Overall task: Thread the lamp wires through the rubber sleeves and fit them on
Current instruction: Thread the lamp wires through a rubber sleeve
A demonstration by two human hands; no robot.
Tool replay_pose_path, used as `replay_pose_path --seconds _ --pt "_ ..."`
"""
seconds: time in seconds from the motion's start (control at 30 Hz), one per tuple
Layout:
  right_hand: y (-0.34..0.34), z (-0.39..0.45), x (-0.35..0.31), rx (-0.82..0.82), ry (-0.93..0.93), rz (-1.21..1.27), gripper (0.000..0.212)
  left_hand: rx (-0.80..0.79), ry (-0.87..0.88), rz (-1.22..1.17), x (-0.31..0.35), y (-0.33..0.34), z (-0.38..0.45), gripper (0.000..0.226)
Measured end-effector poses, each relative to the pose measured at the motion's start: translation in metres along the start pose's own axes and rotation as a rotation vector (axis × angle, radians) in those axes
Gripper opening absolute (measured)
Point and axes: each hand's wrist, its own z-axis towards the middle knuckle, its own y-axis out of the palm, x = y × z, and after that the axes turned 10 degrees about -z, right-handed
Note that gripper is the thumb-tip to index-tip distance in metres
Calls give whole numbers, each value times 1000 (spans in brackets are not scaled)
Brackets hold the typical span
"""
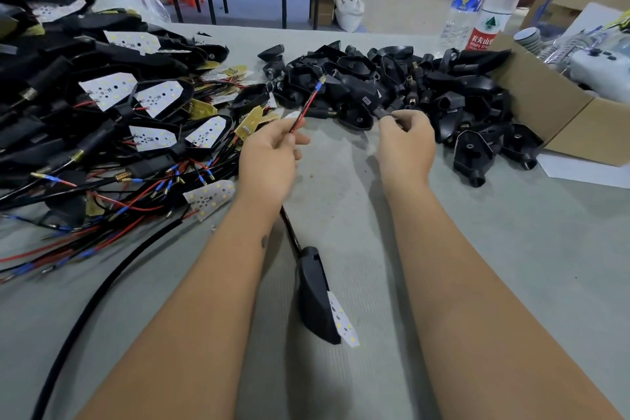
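- Head view looks down over my two forearms onto the grey counter [358, 215].
- My left hand [269, 160] has its grip curled round the lamp wires [304, 109] — a red and black pair pinched between thumb and fingers, rising up and away to a blue-sleeved brass tip.
- Below that hand the wires run down behind my wrist to a black lamp housing [315, 297] lying near the counter's near edge between my forearms, its white LED board [342, 317] sticking out on the right side.
- My right hand [405, 143] pinches the narrow neck of a black rubber sleeve [370, 99], fingers curled tight; its wide end lies against the pile.
- Sleeve and wire tip are apart — nothing threaded yet.
- More rubber sleeves [426, 89] are heaped toward the counter's far edge.
- Assembled lamps [112, 106] with wires crowd the left edge.
- A cardboard box [559, 112] sits at the right edge, two water bottles [484, 7] behind it.
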Motion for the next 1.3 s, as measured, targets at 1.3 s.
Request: replay_pose_path --seconds 1.3 --pt "-5 -35 -11 -465 348 891 21 -58 110 104 2 -2 -11 25"
